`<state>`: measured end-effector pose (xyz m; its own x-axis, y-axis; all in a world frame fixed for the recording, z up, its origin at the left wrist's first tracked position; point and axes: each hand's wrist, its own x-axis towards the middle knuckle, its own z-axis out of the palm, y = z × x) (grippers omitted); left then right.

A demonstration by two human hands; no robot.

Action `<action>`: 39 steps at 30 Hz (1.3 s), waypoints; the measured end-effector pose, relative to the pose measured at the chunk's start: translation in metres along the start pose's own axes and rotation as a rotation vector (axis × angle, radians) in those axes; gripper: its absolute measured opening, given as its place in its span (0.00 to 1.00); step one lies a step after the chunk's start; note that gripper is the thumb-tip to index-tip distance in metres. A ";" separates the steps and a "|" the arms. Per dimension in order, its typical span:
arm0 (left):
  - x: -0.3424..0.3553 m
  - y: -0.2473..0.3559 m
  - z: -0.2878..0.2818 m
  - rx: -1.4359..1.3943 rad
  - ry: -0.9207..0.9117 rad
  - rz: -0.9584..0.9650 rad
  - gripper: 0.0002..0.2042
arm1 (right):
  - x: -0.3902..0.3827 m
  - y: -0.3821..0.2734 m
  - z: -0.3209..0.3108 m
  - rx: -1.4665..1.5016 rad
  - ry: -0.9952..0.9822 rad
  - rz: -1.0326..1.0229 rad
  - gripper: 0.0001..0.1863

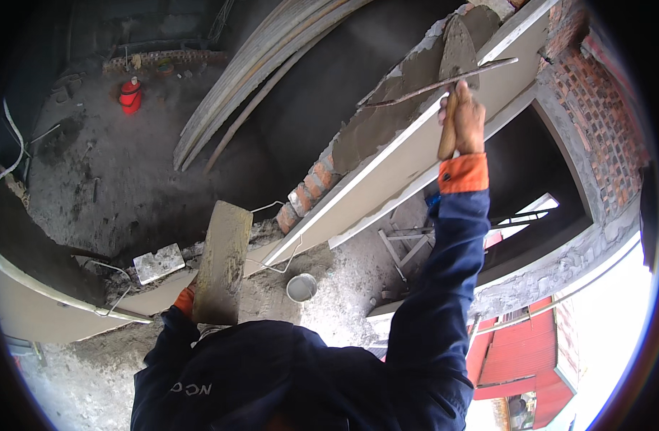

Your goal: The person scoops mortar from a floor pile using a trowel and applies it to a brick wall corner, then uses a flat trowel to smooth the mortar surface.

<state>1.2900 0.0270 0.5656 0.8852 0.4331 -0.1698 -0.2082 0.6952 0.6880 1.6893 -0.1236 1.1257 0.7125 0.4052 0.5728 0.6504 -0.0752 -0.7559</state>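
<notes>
Along the far right stretch of the brick wall, the trowel is held over a strip of grey-brown mortar, its blade pointing away. The right hand has its fingers wrapped around the wooden handle. A thin rod crosses at the trowel's neck; whether the two touch, I cannot tell. To spread the mortar well, the blade is probably best held nearly flat and drawn in long, even strokes, clear of the rod; the upper edge of the pale panel beside the wall looks like a useful guide for level.

On the near left, a mortar-smeared board mostly hides the left hand; an orange cuff shows, but I cannot tell how the fingers stand. A steady, level board would likely serve best.

Right of the board, a small pail shows a pale grey inside, perhaps liquid, perhaps bare bottom. At the far left, a red bucket stands on the floor, something pale at its top; its contents are too small to make out.
</notes>
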 end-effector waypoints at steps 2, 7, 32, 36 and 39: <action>0.007 -0.007 0.004 -0.033 -0.017 -0.027 0.15 | 0.034 -0.019 -0.009 -0.110 -0.012 -0.008 0.21; 0.025 -0.023 0.023 -0.162 -0.074 -0.103 0.16 | 0.070 -0.029 -0.012 -0.084 0.013 0.107 0.19; 0.028 -0.007 0.014 -0.394 0.001 -0.129 0.21 | -0.163 0.154 0.038 -0.519 -0.062 0.282 0.27; 0.018 0.008 0.012 -0.502 -0.148 -0.248 0.24 | -0.213 0.179 0.012 -0.591 -0.091 0.289 0.28; 0.025 -0.008 -0.017 -0.420 -0.044 -0.337 0.25 | -0.268 0.191 0.014 -0.308 -0.015 0.457 0.23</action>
<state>1.3064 0.0418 0.5442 0.9464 0.1282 -0.2965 -0.0500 0.9650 0.2575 1.6188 -0.2333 0.8237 0.9382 0.2811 0.2019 0.3241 -0.5090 -0.7974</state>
